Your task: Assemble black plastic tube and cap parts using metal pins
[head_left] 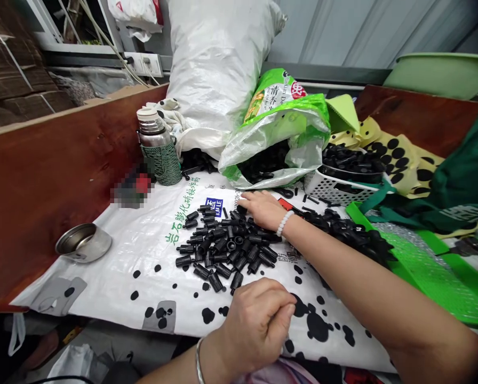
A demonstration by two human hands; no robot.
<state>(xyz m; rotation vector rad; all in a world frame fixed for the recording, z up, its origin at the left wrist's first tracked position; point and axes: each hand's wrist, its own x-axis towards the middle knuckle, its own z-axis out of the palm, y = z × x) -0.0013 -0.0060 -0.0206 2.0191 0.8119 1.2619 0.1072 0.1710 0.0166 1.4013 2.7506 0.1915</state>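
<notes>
Black cylindrical parts (226, 242) lie in a loose pile on the white printed sheet (143, 234). My right hand (263, 209), with a beaded bracelet at its wrist, reaches over the pile's back edge, palm down and fingers spread. Nearer to me, my left hand (259, 320) is curled in front of the pile, with a metal bangle at its wrist; whatever its fingers may hold is hidden. Beyond my right hand, a green and white bag (279, 133) lies open with black parts inside. A second heap of black parts (343, 229) sits right of my right forearm.
At the left are a metal cup (84, 242) and a flask (159, 149) beside the wooden side board (63, 176). A white basket (339, 186) of black parts, a bright green tray (435, 272) and a dark green bag (463, 176) stand at the right. A large white sack (218, 64) rises behind.
</notes>
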